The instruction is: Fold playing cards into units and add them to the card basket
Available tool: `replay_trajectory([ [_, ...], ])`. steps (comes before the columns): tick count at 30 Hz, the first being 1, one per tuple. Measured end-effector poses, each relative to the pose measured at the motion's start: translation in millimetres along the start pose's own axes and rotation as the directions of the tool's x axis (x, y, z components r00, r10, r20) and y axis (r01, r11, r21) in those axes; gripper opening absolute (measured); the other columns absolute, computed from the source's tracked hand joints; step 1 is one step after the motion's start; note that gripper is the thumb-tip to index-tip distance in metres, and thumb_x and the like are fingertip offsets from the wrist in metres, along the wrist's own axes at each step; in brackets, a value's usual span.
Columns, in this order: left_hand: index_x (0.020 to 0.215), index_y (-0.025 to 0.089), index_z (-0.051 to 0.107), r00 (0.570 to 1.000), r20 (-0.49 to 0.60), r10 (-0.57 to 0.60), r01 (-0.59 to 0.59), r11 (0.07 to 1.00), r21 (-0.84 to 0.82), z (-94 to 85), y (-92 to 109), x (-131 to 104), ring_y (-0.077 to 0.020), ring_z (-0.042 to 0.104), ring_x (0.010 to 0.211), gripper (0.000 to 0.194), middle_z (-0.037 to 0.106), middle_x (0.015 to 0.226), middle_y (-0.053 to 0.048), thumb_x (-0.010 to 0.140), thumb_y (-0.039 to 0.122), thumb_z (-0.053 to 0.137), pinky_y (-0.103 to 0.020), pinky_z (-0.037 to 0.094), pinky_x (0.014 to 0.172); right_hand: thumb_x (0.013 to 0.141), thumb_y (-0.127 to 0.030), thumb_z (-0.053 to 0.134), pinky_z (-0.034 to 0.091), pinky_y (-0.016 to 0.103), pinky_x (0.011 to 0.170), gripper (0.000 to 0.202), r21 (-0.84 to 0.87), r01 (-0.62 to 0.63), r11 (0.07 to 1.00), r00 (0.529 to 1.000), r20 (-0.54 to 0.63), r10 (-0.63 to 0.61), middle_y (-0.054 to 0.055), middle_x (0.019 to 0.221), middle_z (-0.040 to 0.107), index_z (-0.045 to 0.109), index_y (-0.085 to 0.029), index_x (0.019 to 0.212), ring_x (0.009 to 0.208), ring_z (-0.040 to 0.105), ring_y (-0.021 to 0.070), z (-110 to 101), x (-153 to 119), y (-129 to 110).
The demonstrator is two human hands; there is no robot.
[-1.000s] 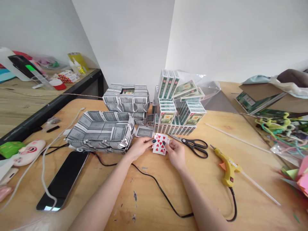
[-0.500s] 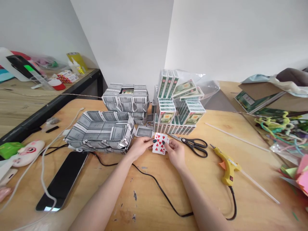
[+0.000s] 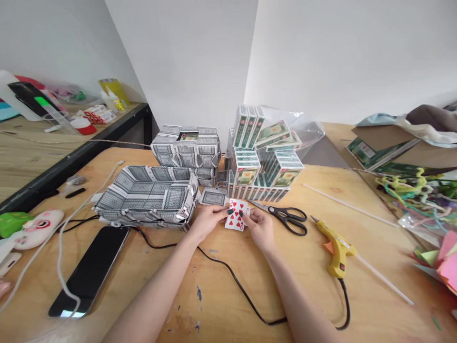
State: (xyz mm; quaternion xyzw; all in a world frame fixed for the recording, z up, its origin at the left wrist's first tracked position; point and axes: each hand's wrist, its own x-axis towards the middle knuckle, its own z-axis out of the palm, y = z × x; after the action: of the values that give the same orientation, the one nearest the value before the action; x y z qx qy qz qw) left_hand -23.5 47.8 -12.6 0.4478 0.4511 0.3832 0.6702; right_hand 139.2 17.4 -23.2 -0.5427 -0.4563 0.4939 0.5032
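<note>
Two or more playing cards (image 3: pixel 236 220), the front one a nine of hearts, are held face up between my hands at the middle of the table. My left hand (image 3: pixel 210 220) pinches their left edge, thumb on the front. On the right edge, my right hand (image 3: pixel 260 227) grips them the same way. Just behind my left hand lies a face-down card (image 3: pixel 213 196). An open box made of folded cards (image 3: pixel 143 215) stands to the left, with a second card-built block (image 3: pixel 196 151) behind it. Stacked card packs (image 3: pixel 246 174) rise behind my hands.
Black scissors (image 3: pixel 288 216) lie right of my hands, then a yellow glue gun (image 3: pixel 338 247) with its black cord crossing under my forearms. A phone (image 3: pixel 91 271) and white cable are at the left. Glue sticks (image 3: pixel 348 205) and craft scraps (image 3: pixel 439 257) are at the right.
The view has shifted very slightly. Both hands keep their hold on the cards, with almost no movement.
</note>
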Motion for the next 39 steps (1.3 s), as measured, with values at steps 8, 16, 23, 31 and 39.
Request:
replay_trajectory([
  [8,0.083,0.015,0.069,0.999,0.018,-0.033,0.034,0.998,-0.057,3.0,5.5,-2.5,-0.0171,0.062,0.071,0.033,0.069,0.077,-0.001,0.059,0.038,0.07,-0.033,0.049,0.075,0.063,-0.046,0.066,0.035,0.024,0.047,0.034,0.027,-0.028,0.999,1.0,0.004,0.028,-0.002,0.052,0.056,0.047,-0.019,0.06,0.046,0.048,0.0118,-1.2,1.8,-1.3],
  [16,0.084,0.014,0.069,0.997,-0.008,-0.081,0.08,0.994,-0.076,6.8,8.6,-3.9,-0.0178,0.064,0.07,0.035,0.07,0.077,-0.003,0.058,0.037,0.071,-0.035,0.05,0.074,0.062,-0.049,0.065,0.035,0.024,0.046,0.036,0.041,-0.041,0.998,0.999,-0.02,0.042,-0.001,0.053,0.057,0.047,-0.018,0.061,0.046,0.047,0.0118,0.2,0.3,-3.5],
  [23,0.084,0.013,0.069,0.999,-0.032,-0.044,0.041,0.997,-0.067,6.5,2.7,-2.0,-0.0181,0.064,0.068,0.033,0.07,0.075,-0.003,0.06,0.036,0.07,-0.036,0.05,0.075,0.065,-0.048,0.064,0.035,0.024,0.047,0.035,0.025,-0.01,1.0,1.0,0.002,0.01,-0.001,0.052,0.056,0.047,-0.018,0.062,0.045,0.047,0.0113,-1.0,0.4,-4.0],
  [31,0.081,0.013,0.07,0.995,-0.097,-0.029,0.028,0.999,-0.017,7.9,0.8,-1.4,-0.0181,0.063,0.066,0.032,0.07,0.071,-0.003,0.058,0.035,0.071,-0.034,0.051,0.07,0.06,-0.046,0.069,0.04,0.027,0.049,0.036,0.117,-0.061,0.991,0.997,0.056,0.055,0.001,0.059,0.061,0.045,-0.02,0.061,0.051,0.053,0.0152,-4.9,4.1,2.7],
  [39,0.079,0.013,0.07,0.995,-0.101,0.02,-0.016,0.999,0.04,6.0,-1.6,-1.5,-0.0169,0.061,0.064,0.029,0.069,0.071,-0.004,0.061,0.036,0.067,-0.031,0.049,0.065,0.056,-0.042,0.072,0.042,0.027,0.05,0.035,0.174,-0.059,0.983,0.997,0.065,0.048,0.0,0.057,0.062,0.046,-0.019,0.059,0.049,0.055,0.0145,-5.0,3.7,-1.4],
])
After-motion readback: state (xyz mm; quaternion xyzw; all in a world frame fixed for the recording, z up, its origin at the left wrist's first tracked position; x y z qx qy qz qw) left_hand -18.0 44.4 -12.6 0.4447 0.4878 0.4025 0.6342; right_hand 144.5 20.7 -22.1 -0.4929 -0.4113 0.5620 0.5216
